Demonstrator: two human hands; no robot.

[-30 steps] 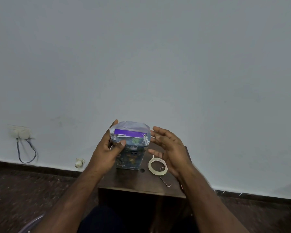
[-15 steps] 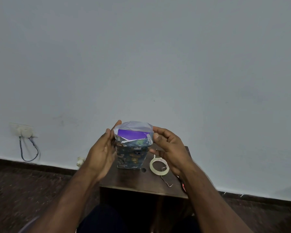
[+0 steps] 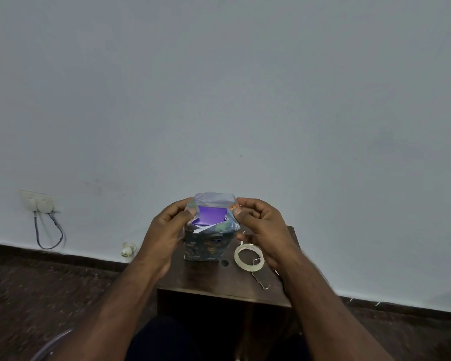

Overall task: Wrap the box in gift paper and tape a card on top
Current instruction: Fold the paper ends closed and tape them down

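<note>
Head-camera view: a person seated at a small dark worktop (image 3: 219, 285) folds the open end of a partly wrapped box (image 3: 211, 216), which stands upright near the middle of the worktop, against a pale wall. Patterned gift paper (image 3: 206, 246) already covers the box's sides, while the purple top shows through the unclosed flaps. At 9 o'clock of the box, the left hand (image 3: 167, 230) pinches the left paper flap, fingers (image 3: 190, 211) curled around its edge; at 3 o'clock, the right hand (image 3: 258, 225) pinches the right flap the same way. A roll of clear tape (image 3: 249, 257) lies flat on the worktop at about 4 o'clock from the box, just beside the right wrist, with a loose strip trailing toward the worktop's near edge. By the look of it, the side wrap is finished and the top fold is under way; taping that end shut looks to remain, as does fixing the card, which cannot be seen anywhere. A wall socket (image 3: 41, 203) with a looped cable sits at far left.
</note>
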